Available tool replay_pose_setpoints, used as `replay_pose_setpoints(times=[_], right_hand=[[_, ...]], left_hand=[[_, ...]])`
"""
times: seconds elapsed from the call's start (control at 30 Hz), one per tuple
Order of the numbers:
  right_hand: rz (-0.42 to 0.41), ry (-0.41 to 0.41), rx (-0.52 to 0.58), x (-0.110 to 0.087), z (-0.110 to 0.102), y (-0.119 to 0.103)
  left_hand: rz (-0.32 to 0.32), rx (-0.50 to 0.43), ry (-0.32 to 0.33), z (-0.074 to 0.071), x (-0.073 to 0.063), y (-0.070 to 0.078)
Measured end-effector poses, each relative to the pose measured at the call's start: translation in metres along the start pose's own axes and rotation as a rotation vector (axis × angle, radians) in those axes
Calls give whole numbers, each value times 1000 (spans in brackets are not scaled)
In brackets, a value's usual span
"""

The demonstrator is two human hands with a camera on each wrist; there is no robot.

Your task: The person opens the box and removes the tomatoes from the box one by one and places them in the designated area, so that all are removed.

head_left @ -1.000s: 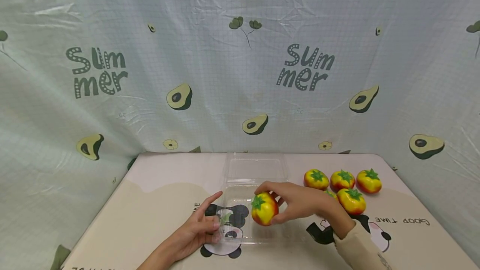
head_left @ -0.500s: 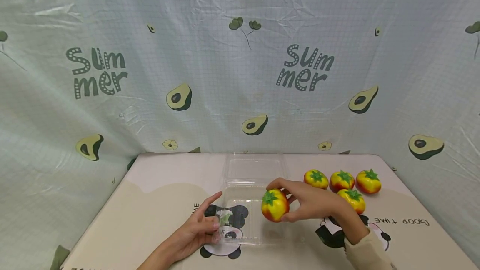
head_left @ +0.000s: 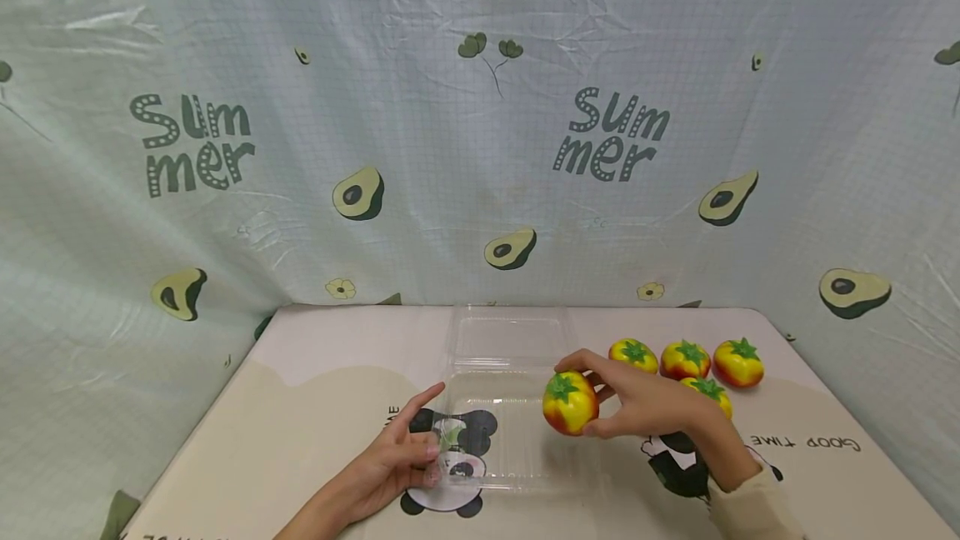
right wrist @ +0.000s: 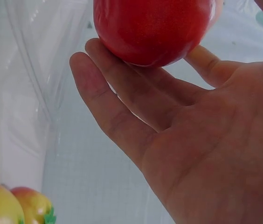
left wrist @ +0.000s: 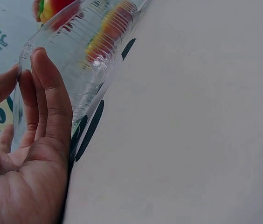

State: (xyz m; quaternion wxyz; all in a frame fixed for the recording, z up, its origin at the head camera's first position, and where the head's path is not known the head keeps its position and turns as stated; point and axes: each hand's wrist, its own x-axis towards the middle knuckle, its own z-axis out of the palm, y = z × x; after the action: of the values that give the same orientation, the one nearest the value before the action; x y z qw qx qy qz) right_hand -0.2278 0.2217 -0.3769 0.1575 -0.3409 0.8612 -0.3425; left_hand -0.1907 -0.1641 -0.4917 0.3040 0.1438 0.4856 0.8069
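My right hand grips a yellow-and-red tomato with a green star-shaped calyx, thumb on its near side and fingers over the far side. It is held over the right part of a clear plastic clamshell box, whose lid lies folded back. In the right wrist view the tomato's red underside shows against the fingers. My left hand pinches the left wall of the box between thumb and fingers; the left wrist view shows the rim passing between them.
Several more tomatoes sit at the back right of the table, one partly behind my right hand. A printed mat with panda drawings covers the table. A patterned curtain hangs right behind it.
My right hand has moved to the right with the tomato, from the middle of the box toward its right side. The left hand and the box have stayed in place.
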Motion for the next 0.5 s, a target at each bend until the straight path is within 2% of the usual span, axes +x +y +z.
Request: replay_pose_setpoints(times=[0.5], right_hand=[[11,57,35,-12,-17,11]], left_hand=[[-7,4,8,0,0,-1]])
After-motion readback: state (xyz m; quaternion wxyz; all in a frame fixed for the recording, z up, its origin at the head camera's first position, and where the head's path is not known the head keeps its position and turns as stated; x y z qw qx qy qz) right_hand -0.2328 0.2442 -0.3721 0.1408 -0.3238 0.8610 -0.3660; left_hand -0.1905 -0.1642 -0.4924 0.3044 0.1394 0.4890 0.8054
